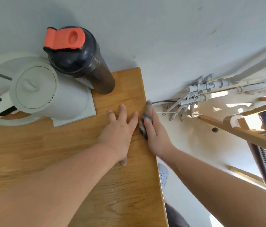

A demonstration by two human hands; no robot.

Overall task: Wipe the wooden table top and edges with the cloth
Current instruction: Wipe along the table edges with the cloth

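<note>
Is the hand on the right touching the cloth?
Touching. The head view shows the right hand lying with straight fingers on the cloth and pressing it against the right edge of the table.

Pale blue-grey wall [161,30] behind, painted pipes [210,89] low along it — sunlit pale floor [194,145] at right.

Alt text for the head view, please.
Right hand presses a blue-grey cloth against the right edge of the wooden table; left hand lies flat on top. A white electric kettle and a black shaker bottle with an orange cap stand at the back.
</note>
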